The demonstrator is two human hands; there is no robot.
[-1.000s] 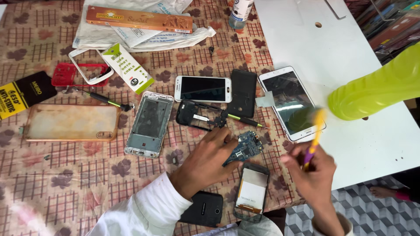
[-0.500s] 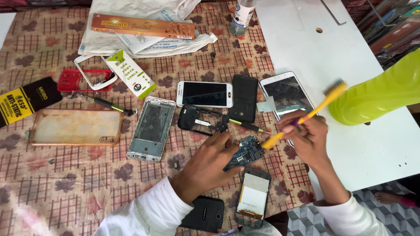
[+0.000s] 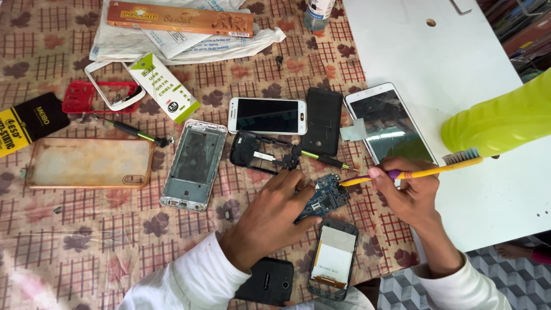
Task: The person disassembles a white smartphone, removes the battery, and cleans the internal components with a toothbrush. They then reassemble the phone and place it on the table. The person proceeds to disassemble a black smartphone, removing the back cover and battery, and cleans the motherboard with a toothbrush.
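My left hand (image 3: pixel 272 215) presses down on a small blue circuit board (image 3: pixel 327 195) lying on the patterned tablecloth. My right hand (image 3: pixel 410 192) grips a yellow toothbrush with a purple grip (image 3: pixel 419 171), held nearly level, bristles up at the right end, handle tip pointing at the board. A black phone frame (image 3: pixel 264 152) and a green-handled screwdriver (image 3: pixel 322 159) lie just above the board. A phone screen part (image 3: pixel 334 258) lies face down below the board.
A white phone (image 3: pixel 267 115), a black back cover (image 3: pixel 323 120), a cracked white phone (image 3: pixel 390 123), a silver phone frame (image 3: pixel 195 163), a clear case (image 3: pixel 89 162), another black cover (image 3: pixel 267 281), a lime-green bottle (image 3: pixel 499 117) on a white table (image 3: pixel 413 51), boxes and bags at the back.
My right hand has lowered the toothbrush from a steep tilt to nearly level, its handle tip now close to the circuit board. My left hand stays on the board.
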